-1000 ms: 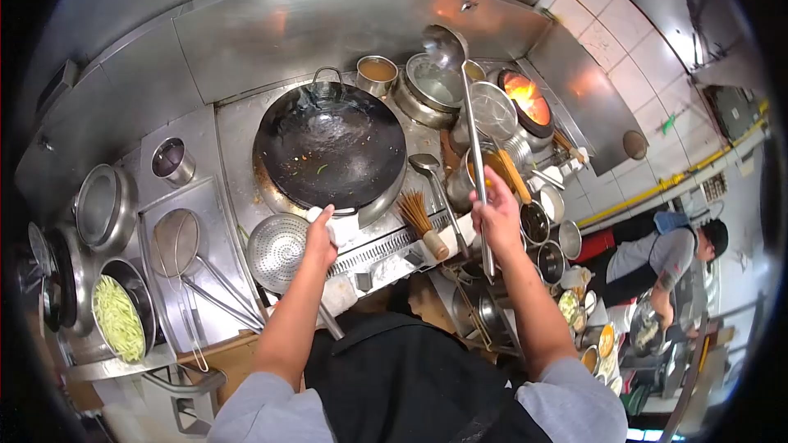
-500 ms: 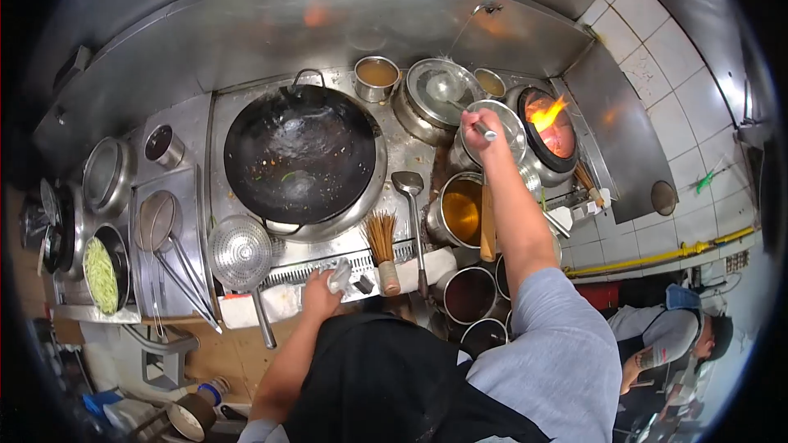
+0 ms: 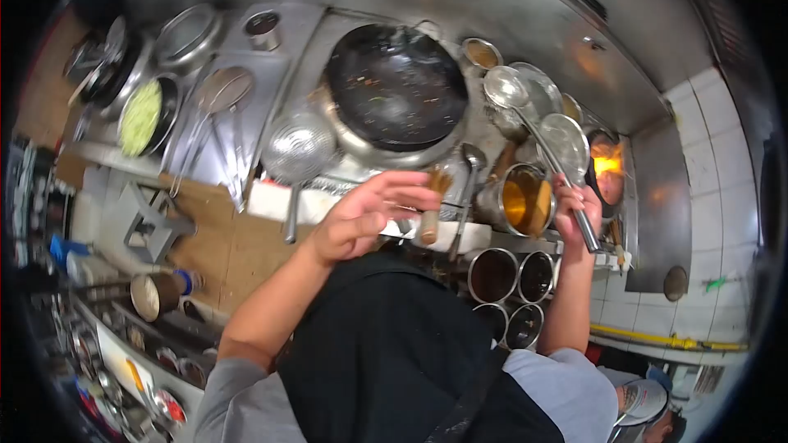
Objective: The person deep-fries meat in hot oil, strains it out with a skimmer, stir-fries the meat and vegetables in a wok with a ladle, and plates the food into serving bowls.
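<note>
My right hand (image 3: 572, 209) is closed around the long metal handle of a ladle (image 3: 506, 87), whose bowl is over the pots at the back right. Fingers outstretched, my left hand (image 3: 355, 217) is empty in front of the stove. Its fingertips overlap the bamboo wok brush (image 3: 432, 217) in view; whether they touch it I cannot tell. Beyond that hand sits a big black wok (image 3: 396, 90) on the burner, wet inside with food bits. A perforated strainer (image 3: 300, 146) lies left of the wok, and a wok spatula (image 3: 471, 160) rests to its right.
Flames rise from a burner (image 3: 607, 166) at the far right. A pot of amber liquid (image 3: 519, 212) stands below the ladle, with several dark-filled pots (image 3: 492, 275) nearer me. A pan of shredded greens (image 3: 141, 119) is at left. A co-worker (image 3: 644, 402) is at lower right.
My right hand has come back toward me and right, with the ladle now fully visible. My left hand has left the counter edge and a crumpled pale item, moving toward the brush. My view has turned.
</note>
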The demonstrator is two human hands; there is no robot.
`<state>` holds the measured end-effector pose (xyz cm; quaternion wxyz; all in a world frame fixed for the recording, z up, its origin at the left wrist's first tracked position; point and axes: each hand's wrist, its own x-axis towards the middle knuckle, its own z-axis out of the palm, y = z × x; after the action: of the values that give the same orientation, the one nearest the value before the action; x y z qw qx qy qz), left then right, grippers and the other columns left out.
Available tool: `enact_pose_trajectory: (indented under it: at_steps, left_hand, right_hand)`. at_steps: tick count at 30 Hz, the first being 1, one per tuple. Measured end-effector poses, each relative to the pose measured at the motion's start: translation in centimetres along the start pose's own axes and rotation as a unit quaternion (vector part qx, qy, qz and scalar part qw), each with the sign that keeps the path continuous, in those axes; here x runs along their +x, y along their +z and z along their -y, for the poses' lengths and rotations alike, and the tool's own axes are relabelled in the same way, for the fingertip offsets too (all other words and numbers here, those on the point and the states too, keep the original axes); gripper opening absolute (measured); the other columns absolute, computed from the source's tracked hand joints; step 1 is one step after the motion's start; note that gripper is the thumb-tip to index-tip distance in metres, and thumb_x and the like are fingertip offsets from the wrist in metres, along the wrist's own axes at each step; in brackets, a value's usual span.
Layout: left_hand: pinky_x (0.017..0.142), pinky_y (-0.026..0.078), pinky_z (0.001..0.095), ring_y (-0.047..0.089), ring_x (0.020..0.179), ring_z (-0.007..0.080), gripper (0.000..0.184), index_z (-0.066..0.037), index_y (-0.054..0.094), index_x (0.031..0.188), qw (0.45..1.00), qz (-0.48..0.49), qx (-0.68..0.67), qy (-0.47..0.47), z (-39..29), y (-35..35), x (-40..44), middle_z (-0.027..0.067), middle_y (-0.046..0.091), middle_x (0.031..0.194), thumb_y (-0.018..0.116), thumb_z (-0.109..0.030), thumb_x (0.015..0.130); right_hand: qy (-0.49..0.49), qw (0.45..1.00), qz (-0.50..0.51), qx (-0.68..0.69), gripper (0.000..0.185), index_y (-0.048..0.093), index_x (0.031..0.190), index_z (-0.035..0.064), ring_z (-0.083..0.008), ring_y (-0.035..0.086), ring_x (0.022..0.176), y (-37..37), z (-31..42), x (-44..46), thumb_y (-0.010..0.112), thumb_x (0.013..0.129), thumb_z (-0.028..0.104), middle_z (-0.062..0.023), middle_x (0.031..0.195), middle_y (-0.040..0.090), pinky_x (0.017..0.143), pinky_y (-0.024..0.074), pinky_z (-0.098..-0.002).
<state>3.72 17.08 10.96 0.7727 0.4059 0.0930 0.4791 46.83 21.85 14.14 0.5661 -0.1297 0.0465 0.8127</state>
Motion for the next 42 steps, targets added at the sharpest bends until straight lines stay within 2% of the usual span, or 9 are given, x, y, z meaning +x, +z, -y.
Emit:
enact_pose_trajectory:
  at_steps: [5, 6, 19, 23, 30, 32, 35, 37, 42]
  left_hand:
    - [0.097, 0.05, 0.0518, 0.06, 0.113, 0.0452, 0.119, 0.019, 0.004, 0.145, 0.894, 0.298, -0.322, 0.089, -8.5, 13.2, -7.1, 0.0438, 0.047, 0.129, 0.064, -0.064, 0.085]
    - [0.095, 0.047, 0.0344, 0.057, 0.117, 0.0277, 0.152, 0.012, -0.003, 0.15, 0.865, 0.35, -0.343, 0.109, -8.8, 14.4, -8.8, 0.0246, 0.054, 0.132, 0.075, -0.08, 0.058]
    - [0.075, 0.055, 0.0314, 0.066, 0.094, 0.0251, 0.131, 0.023, 0.008, 0.14, 0.823, 0.284, -0.361, 0.335, -12.6, 18.5, -22.2, 0.0231, 0.06, 0.109, 0.069, -0.071, 0.074]
    - [0.071, 0.057, 0.031, 0.068, 0.089, 0.0254, 0.127, 0.028, 0.009, 0.137, 0.8, 0.256, -0.327, 0.434, -13.6, 17.7, -24.2, 0.0245, 0.06, 0.105, 0.067, -0.069, 0.078]
    - [0.066, 0.059, 0.0302, 0.07, 0.083, 0.0259, 0.121, 0.034, 0.011, 0.132, 0.749, 0.195, -0.243, 0.585, -16.9, 13.4, -27.2, 0.0265, 0.06, 0.1, 0.064, -0.065, 0.085]
    - [0.06, 0.053, 0.0265, 0.065, 0.071, 0.0211, 0.121, 0.032, 0.016, 0.132, 0.929, 0.095, -0.166, 0.316, -18.6, 10.1, -31.3, 0.0336, 0.055, 0.12, 0.062, -0.07, 0.083]
    - [0.086, 0.05, 0.0351, 0.063, 0.088, 0.0208, 0.086, 0.007, 0.044, 0.135, 0.948, -0.155, -0.046, 0.275, -18.9, 3.9, -33.1, 0.0168, 0.062, 0.111, 0.067, -0.059, 0.085]
    - [0.094, 0.046, 0.032, 0.06, 0.101, 0.0177, 0.055, 0.003, 0.051, 0.129, 0.907, -0.325, 0.079, 0.256, -18.8, -0.8, -35.2, 0.0114, 0.062, 0.113, 0.069, -0.031, 0.09]
    - [0.08, 0.05, 0.0277, 0.058, 0.088, 0.0115, 0.04, -0.001, 0.058, 0.121, 0.603, -0.75, 0.269, 0.044, -14.7, -9.9, -44.4, 0.0059, 0.06, 0.105, 0.073, -0.018, 0.087]
  right_hand:
    - [0.03, 0.995, -0.044, -0.089, 0.039, 0.036, 0.12, -0.0207, -0.0127, 0.048, 0.067, -0.1, -8.2, -0.6, 0.043, 0.091, 0.005, -0.0211, 0.107, 0.051, 0.053, 0.0471, -0.024]
    - [0.038, 0.993, -0.044, -0.102, 0.039, 0.037, 0.12, -0.0207, -0.0126, 0.048, 0.067, -1.4, -8.7, -0.4, 0.043, 0.091, 0.005, -0.02, 0.105, 0.051, 0.053, 0.0467, -0.0236]
    - [-0.013, 0.991, 0.079, -0.106, 0.038, 0.055, 0.117, -0.0108, -0.0198, 0.065, 0.081, -15.8, -23.4, 9.2, 0.054, 0.086, 0.012, -0.0209, 0.1, 0.065, 0.072, 0.0581, -0.0276]
    - [0.115, 0.964, -0.061, -0.231, 0.027, 0.062, 0.108, 0.0021, -0.0174, 0.066, 0.077, -17.0, -33.7, 8.1, 0.056, 0.095, 0.025, -0.0107, 0.096, 0.069, 0.067, 0.0566, -0.0273]
    - [0.443, 0.766, 0.141, -0.444, 0.034, 0.055, 0.121, -0.0014, -0.0189, 0.06, 0.061, -10.8, -53.7, 7.0, 0.051, 0.1, 0.024, -0.0174, 0.092, 0.068, 0.056, 0.0516, -0.0314]
    - [0.495, 0.707, 0.2, -0.464, 0.032, 0.055, 0.12, -0.0023, -0.018, 0.061, 0.065, -9.0, -57.1, 8.3, 0.051, 0.101, 0.023, -0.0171, 0.094, 0.068, 0.062, 0.0526, -0.0299]
    - [0.519, 0.628, 0.24, -0.527, 0.039, 0.051, 0.127, -0.0011, -0.0162, 0.064, 0.076, -7.8, -62.1, 10.6, 0.059, 0.099, 0.024, -0.0149, 0.102, 0.068, 0.073, 0.0553, -0.0306]
    - [0.511, 0.713, 0.045, -0.478, 0.039, 0.051, 0.131, -0.0032, -0.0134, 0.065, 0.083, -4.2, -65.6, 11.7, 0.054, 0.099, 0.019, -0.0117, 0.108, 0.068, 0.079, 0.0526, -0.0264]
    - [0.569, 0.556, 0.302, -0.525, 0.034, 0.054, 0.126, 0.0001, -0.0095, 0.057, 0.067, -2.4, -73.8, 19.0, 0.057, 0.094, 0.014, -0.0102, 0.099, 0.069, 0.06, 0.0471, -0.0227]
